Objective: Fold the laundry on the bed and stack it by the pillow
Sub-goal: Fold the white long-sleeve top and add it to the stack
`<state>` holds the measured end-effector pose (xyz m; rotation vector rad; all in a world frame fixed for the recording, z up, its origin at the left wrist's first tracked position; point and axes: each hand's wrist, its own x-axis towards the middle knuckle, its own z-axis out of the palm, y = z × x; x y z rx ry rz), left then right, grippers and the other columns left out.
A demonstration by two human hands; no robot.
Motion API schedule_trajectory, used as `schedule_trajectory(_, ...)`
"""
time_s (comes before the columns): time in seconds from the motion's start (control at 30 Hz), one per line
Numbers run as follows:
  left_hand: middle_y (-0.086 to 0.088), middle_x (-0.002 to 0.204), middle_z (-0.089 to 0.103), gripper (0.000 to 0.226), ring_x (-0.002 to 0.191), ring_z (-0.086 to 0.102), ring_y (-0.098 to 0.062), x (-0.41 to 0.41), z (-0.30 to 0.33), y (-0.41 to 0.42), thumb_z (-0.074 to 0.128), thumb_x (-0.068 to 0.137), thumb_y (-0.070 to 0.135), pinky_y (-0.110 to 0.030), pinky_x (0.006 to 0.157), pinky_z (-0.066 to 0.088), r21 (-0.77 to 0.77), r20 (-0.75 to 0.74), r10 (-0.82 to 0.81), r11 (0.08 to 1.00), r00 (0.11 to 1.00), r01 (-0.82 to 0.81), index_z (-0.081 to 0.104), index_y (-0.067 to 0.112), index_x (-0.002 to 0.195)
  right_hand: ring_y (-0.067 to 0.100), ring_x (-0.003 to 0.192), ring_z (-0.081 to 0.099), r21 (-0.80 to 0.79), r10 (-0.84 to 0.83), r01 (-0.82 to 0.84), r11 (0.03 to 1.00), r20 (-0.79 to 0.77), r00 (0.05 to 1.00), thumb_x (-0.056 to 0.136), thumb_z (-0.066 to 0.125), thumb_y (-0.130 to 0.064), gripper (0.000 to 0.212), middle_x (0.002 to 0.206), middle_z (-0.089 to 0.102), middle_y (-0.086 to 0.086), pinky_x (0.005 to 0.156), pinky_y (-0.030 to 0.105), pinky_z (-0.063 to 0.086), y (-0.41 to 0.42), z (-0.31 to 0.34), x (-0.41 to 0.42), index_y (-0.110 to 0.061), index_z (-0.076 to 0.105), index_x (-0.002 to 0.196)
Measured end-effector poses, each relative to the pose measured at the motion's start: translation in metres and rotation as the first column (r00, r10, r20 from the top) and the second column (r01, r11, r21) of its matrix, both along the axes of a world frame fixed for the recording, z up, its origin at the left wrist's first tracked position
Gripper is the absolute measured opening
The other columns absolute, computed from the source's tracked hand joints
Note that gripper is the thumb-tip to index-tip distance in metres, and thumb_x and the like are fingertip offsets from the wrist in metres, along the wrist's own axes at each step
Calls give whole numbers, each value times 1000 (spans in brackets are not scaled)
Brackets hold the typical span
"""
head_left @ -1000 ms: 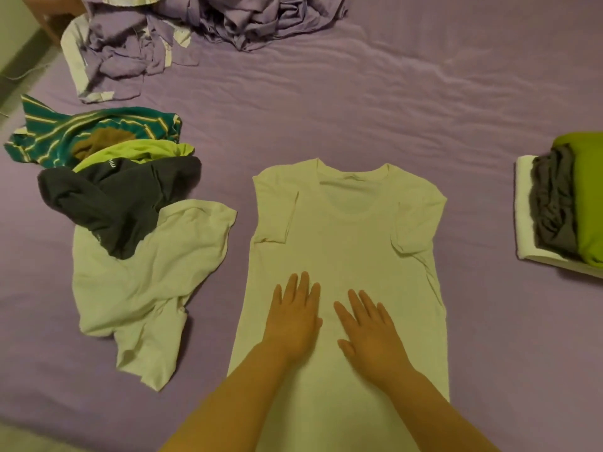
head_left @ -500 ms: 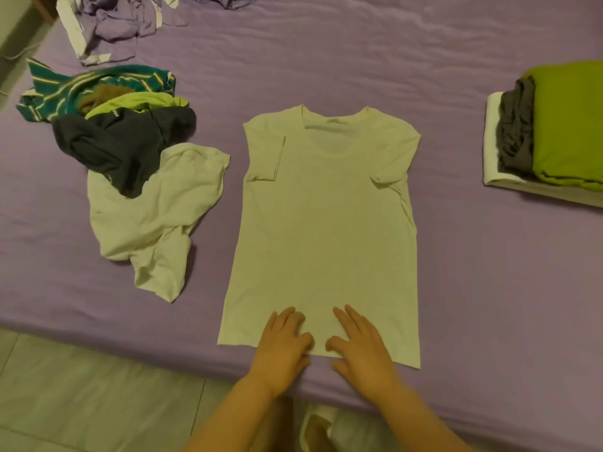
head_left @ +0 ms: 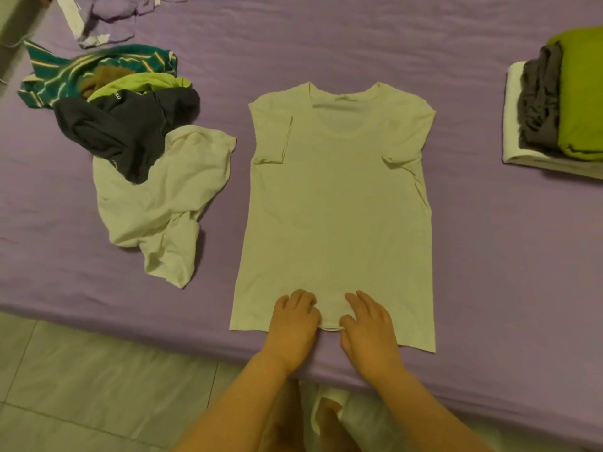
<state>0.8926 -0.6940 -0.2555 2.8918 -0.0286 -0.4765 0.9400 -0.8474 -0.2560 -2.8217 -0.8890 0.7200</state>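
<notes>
Over the last second both hands had slid down the front of the white T-shirt [head_left: 336,203], from the middle of its body to the bottom hem, and the view had pulled back with them until the edge of the bed [head_left: 359,47] and the tiled floor [head_left: 81,380] came into sight. The left hand [head_left: 293,321] and the right hand [head_left: 368,321] now sat side by side on the hem, fingers bent and the cloth bunched into a small lip between them. They appeared to be pinching that hem, though whether the thumbs were under the fabric could not be told.

The shirt itself lay flat on the purple sheet, neck away from the person, both sleeves already turned in over the chest (the left one more neatly than the right). So the smoothing stroke looked finished, and the likely next step was to lift the hem and carry it up toward the collar.

The rest of the job was plainly unfinished. To the left lay the unfolded pile: a crumpled white garment [head_left: 163,203], a dark grey one [head_left: 127,132], a lime-green piece [head_left: 143,84] and a teal striped top [head_left: 98,65]. Well apart on the right sat the folded stack [head_left: 561,112], with a lime-green item on top. No pillow showed in the view, so the stack's place beside it could not be judged.
</notes>
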Motion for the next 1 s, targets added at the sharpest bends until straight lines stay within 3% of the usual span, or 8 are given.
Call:
schedule_trajectory(0.13, -8, 103, 62, 15, 98, 58, -28, 14, -1, 19, 57, 81, 10, -35, 75, 43, -25, -75, 43, 999, 996, -45, 65, 9, 94, 29, 92, 64, 122, -168, 168, 978, -18, 986, 81, 68, -13, 12, 104, 68, 7, 75, 37, 50, 3, -1, 21, -12, 70, 93)
schedule_trajectory(0.2, -4, 108, 58, 23, 98, 53, -26, 29, -3, 37, 43, 90, 15, -33, 76, 36, -20, -102, 111, 993, 989, -114, 58, 14, 108, 24, 88, 59, 139, -243, 245, 959, -31, 969, 99, 42, -21, 24, 105, 63, 3, 76, 35, 45, 3, 0, 42, -17, 60, 115)
schedule_trajectory(0.27, 0, 107, 60, 24, 95, 56, -23, 52, 0, 60, 41, 94, 21, -32, 74, 39, -93, -123, 223, 968, 967, -235, 54, 19, 113, 18, 82, 56, 178, -338, 350, 920, -91, 937, 102, 31, -31, 28, 99, 59, -2, 72, 33, 45, 8, 4, 70, -22, 53, 117)
schedule_trajectory(0.5, 13, 70, 56, 17, 69, 54, -7, 172, 18, 130, 54, 93, 40, -22, 58, 38, -439, -269, 456, 726, 849, -529, 60, 26, 85, 16, 74, 55, 214, -424, 436, 874, -102, 900, 96, 46, -40, 29, 82, 62, -1, 65, 33, 43, 53, 18, 192, -14, 58, 102)
schedule_trajectory(0.63, 10, 74, 59, 18, 67, 57, -10, 235, 13, 155, 55, 92, 40, -24, 60, 43, -538, -246, 551, 607, 797, -585, 60, 23, 90, 17, 86, 56, 368, -470, 490, 790, -150, 870, 94, 54, -28, 26, 101, 64, 3, 71, 30, 41, 86, 16, 259, -13, 57, 115)
schedule_trajectory(0.7, 9, 92, 60, 23, 78, 61, -12, 254, 8, 162, 56, 92, 39, -28, 69, 47, -511, -284, 527, 623, 801, -592, 58, 23, 107, 23, 101, 57, 297, -475, 499, 814, -154, 866, 94, 53, -22, 33, 116, 61, 5, 79, 32, 44, 96, 8, 280, -13, 52, 126)
schedule_trajectory(0.8, 7, 107, 58, 33, 97, 57, -13, 264, -5, 163, 57, 91, 33, -27, 75, 44, -376, -291, 439, 764, 850, -524, 51, 21, 121, 27, 106, 57, 52, -448, 450, 891, -57, 892, 95, 48, -25, 37, 118, 60, 8, 84, 36, 46, 101, -6, 290, -13, 47, 130)
schedule_trajectory(1.0, -2, 92, 57, 21, 77, 52, -16, 270, -6, 160, 34, 100, 21, -29, 63, 39, -383, -80, 502, 782, 861, -492, 53, 13, 98, 17, 80, 59, -59, -287, 296, 953, 127, 950, 102, 29, -32, 30, 97, 56, -2, 67, 32, 49, 96, -5, 291, -18, 50, 117)
